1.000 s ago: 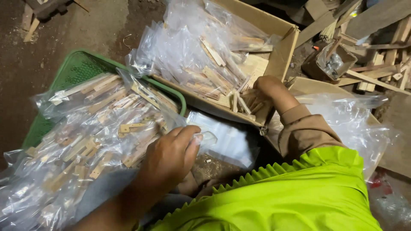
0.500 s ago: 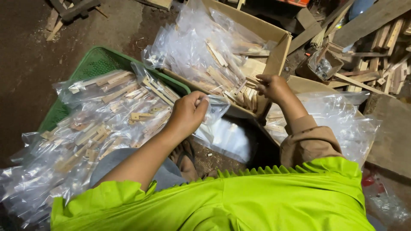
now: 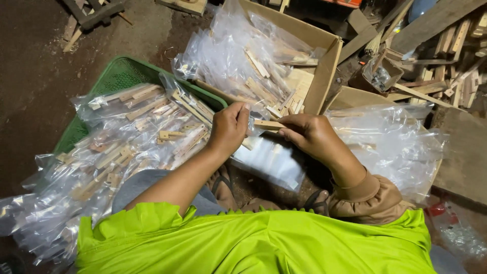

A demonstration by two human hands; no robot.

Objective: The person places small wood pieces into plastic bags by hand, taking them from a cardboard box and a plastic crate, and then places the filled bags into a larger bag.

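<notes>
The lower part of the clear plastic bag [image 3: 269, 160] is seen hanging between the hands, while its mouth is hidden behind the fingers. A thin wooden stick [image 3: 268, 124] is pinched by the right hand [image 3: 310, 134], its far end covered by the left hand [image 3: 229, 128], whose grip is closed on the bag's edge. Clear packets of wooden pieces [image 3: 137, 137] are heaped in the green basket [image 3: 114, 76] at left. More packets are held in the cardboard box [image 3: 324, 66] beyond, cut off at the top.
</notes>
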